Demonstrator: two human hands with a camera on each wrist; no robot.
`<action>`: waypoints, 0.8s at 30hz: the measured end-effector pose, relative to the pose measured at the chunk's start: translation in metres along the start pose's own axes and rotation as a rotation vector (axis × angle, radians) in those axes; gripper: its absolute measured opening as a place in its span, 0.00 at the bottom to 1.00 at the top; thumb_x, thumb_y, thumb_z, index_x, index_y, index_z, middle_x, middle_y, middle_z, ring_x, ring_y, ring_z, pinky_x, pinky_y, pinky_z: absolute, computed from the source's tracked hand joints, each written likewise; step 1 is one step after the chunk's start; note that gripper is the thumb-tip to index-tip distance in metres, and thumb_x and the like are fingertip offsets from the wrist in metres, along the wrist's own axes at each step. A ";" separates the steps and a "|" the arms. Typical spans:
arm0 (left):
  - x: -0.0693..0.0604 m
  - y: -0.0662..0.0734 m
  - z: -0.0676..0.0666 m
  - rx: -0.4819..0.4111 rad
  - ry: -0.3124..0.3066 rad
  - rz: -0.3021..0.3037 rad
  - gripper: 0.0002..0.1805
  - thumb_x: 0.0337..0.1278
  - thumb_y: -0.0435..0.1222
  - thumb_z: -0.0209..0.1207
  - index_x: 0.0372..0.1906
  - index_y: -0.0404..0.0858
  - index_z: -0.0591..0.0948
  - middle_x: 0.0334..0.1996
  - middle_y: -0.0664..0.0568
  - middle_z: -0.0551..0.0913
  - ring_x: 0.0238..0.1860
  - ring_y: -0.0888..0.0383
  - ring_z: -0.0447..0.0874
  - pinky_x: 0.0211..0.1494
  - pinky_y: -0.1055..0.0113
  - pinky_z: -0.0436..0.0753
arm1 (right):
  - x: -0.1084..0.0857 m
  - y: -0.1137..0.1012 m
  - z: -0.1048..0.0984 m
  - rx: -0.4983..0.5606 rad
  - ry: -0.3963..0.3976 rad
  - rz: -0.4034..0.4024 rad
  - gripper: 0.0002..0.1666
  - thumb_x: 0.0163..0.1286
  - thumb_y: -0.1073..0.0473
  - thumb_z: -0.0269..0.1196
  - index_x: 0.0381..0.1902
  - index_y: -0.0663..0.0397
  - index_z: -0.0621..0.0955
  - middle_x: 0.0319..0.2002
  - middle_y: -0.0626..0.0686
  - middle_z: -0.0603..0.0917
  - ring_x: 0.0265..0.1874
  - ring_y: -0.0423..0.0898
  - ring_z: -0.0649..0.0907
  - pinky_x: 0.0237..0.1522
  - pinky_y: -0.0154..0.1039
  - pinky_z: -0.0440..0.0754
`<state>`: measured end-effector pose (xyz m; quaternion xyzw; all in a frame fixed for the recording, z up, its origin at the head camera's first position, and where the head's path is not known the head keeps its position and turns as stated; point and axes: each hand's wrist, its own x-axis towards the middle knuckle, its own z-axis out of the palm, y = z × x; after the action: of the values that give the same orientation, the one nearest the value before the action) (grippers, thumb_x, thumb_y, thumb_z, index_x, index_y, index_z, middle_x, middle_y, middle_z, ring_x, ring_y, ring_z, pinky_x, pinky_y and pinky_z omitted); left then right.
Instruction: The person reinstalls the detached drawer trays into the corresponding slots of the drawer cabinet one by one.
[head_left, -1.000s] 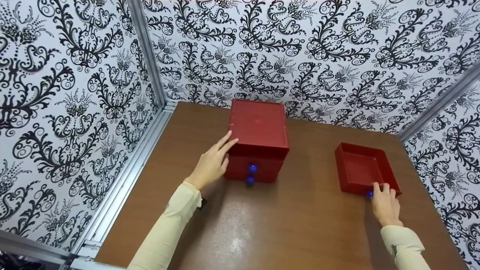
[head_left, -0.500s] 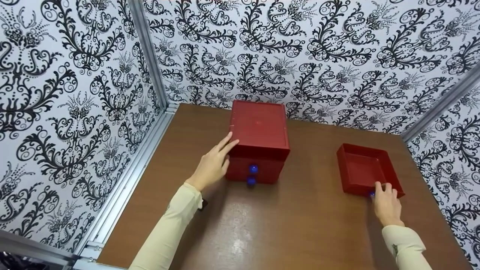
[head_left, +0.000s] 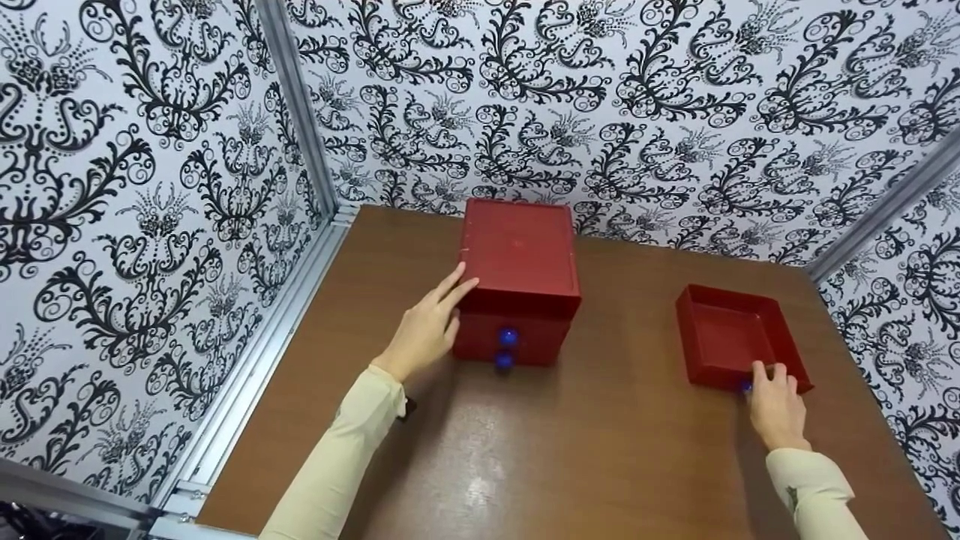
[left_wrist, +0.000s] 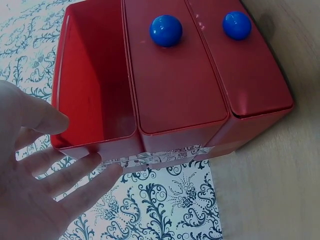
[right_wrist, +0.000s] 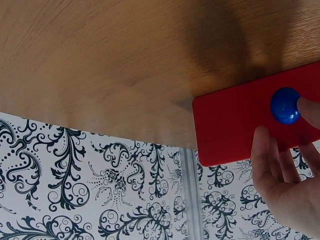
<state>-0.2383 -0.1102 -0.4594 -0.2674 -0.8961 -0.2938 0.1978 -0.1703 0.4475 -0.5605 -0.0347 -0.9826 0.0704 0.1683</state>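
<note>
A red drawer cabinet (head_left: 517,247) stands at the back middle of the table, its top compartment (left_wrist: 95,75) bare of a drawer. Two lower drawers are in it, each with a blue knob (left_wrist: 166,31). My left hand (head_left: 420,334) rests against the cabinet's left side near the top front corner, fingers spread and mostly straight. To the right lies a loose red drawer (head_left: 731,337) with nothing visible inside. My right hand (head_left: 778,409) holds its front wall: fingertips reach over the rim while the thumb touches the blue knob (right_wrist: 286,106).
Patterned wall panels (head_left: 555,97) close in the back and both sides. Metal rails (head_left: 247,360) run along the table's left edge. Brown wooden table (head_left: 600,450) surface lies between the cabinet and the loose drawer.
Little differs. The whole scene has shifted slightly in the head view; both hands keep their places at the cabinet and the loose drawer.
</note>
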 end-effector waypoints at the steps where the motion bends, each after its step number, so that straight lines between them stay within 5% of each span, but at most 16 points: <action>1: 0.000 0.000 0.000 0.000 0.000 -0.001 0.33 0.60 0.26 0.55 0.71 0.47 0.72 0.76 0.50 0.66 0.52 0.45 0.81 0.38 0.52 0.84 | 0.001 0.000 0.000 -0.003 -0.006 -0.001 0.21 0.62 0.76 0.55 0.53 0.70 0.68 0.47 0.79 0.69 0.41 0.78 0.73 0.26 0.68 0.76; 16: 0.000 0.001 -0.001 -0.008 -0.009 -0.003 0.32 0.60 0.26 0.55 0.71 0.46 0.72 0.76 0.50 0.66 0.52 0.45 0.81 0.38 0.50 0.83 | -0.002 0.007 0.000 -0.034 -0.012 -0.006 0.23 0.63 0.78 0.54 0.57 0.68 0.68 0.48 0.78 0.70 0.43 0.76 0.72 0.30 0.69 0.76; 24: 0.001 0.002 -0.001 -0.014 -0.006 -0.013 0.32 0.61 0.26 0.55 0.71 0.46 0.71 0.76 0.50 0.66 0.54 0.44 0.81 0.41 0.48 0.84 | -0.008 0.004 -0.004 -0.021 0.027 -0.041 0.28 0.56 0.73 0.65 0.55 0.65 0.72 0.47 0.75 0.72 0.43 0.74 0.73 0.29 0.68 0.76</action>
<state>-0.2375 -0.1088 -0.4576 -0.2638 -0.8963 -0.3006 0.1914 -0.1610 0.4512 -0.5597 -0.0171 -0.9814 0.0561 0.1828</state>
